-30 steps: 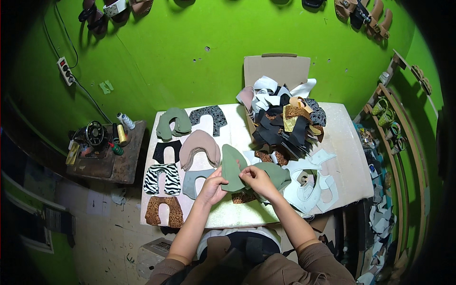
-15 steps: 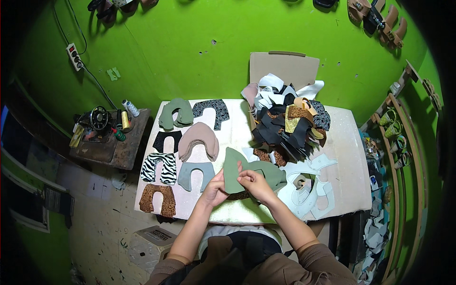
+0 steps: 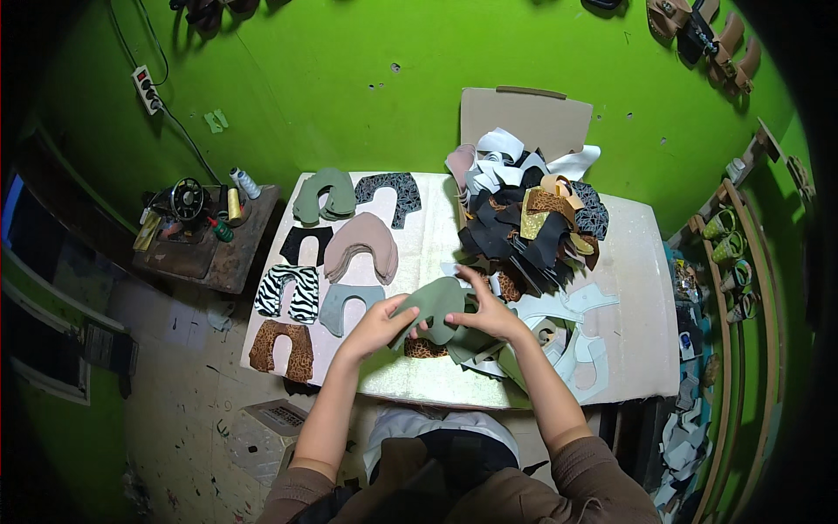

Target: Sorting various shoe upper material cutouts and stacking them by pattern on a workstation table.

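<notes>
Over the front middle of the table I hold a curved green material piece [image 3: 433,304], like a U-shaped shoe-upper cutout. My left hand [image 3: 381,327] is closed on its left edge, thumb on top and fingertips showing underneath. At the opposite edge my right hand [image 3: 491,314] has its thumb on the piece, and its index finger stretches away beyond it. Below and to the right lie more green pieces [image 3: 476,342], partly hidden by my right hand. A leopard-print piece [image 3: 425,348] shows beneath the held one.
On the table's left are U-shaped stacks: green [image 3: 307,203], pink [image 3: 374,253], grey [image 3: 333,313], zebra-print [image 3: 305,295] and leopard-print [image 3: 297,341]. A scrap heap [image 3: 515,231] fills a cardboard box [image 3: 524,118] at the back. Pale cutouts [image 3: 590,299] lie right. A sewing machine [image 3: 186,203] stands far left.
The green piece has turned from upright and folded to flatter and rounded. My right hand has opened wider at its right edge, and the view has shifted slightly.
</notes>
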### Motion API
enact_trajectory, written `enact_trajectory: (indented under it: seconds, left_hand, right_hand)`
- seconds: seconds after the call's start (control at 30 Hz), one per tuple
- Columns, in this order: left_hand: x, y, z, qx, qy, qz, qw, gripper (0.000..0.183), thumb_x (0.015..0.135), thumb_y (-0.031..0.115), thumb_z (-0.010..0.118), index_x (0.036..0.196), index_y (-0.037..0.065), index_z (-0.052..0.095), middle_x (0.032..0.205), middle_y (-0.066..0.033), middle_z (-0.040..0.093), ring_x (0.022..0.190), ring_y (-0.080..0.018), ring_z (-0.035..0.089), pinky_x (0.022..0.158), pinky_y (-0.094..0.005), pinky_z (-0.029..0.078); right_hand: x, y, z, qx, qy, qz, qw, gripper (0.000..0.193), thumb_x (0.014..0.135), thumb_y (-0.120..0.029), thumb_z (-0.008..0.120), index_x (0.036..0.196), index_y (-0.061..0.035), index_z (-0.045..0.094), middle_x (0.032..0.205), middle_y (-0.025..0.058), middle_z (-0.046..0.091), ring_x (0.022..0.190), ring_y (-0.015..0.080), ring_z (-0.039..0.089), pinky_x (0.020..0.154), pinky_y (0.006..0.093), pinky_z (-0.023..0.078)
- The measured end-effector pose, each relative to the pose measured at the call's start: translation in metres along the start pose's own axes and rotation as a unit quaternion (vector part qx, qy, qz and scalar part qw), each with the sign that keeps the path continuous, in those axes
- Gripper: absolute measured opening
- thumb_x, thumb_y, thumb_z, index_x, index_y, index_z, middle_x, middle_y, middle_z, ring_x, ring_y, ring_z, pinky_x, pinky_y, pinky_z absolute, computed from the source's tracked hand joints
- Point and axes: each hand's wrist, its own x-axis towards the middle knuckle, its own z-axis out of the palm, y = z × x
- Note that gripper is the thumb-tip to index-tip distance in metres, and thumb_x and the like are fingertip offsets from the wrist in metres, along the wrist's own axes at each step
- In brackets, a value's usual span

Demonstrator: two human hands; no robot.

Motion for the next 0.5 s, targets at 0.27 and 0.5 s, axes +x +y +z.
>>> enact_trajectory:
  seconds: [0.27,0.5]
  left_hand:
    - [-0.001,-0.009,-0.014,-0.266,0.17,0.011,0.949,0.026,0.09,0.014,0.045,0.113,0.001,0.048,0.091,-0.008,0.061,0.072,-0.0124,0.058,0.066,-0.0257,0.05]
    - [0.011,-0.056,-0.036,-0.442,0.225,-0.06,0.866,0.029,0.091,0.011,0.039,0.117,-0.002,0.042,0.107,-0.0107,0.057,0.088,-0.0188,0.055,0.074,-0.03,0.048]
  right_hand:
    - [0.0,0.027,0.034,0.591,-0.198,0.176,0.762,0.037,0.085,-0.009,0.054,0.119,-0.002,0.044,0.107,0.0104,0.058,0.098,0.0182,0.056,0.087,0.0318,0.044]
    - [0.018,0.016,0.064,0.686,-0.133,0.235,0.676,0.035,0.09,-0.004,0.041,0.124,0.0001,0.033,0.122,0.0177,0.046,0.106,0.0268,0.052,0.092,0.0385,0.045]
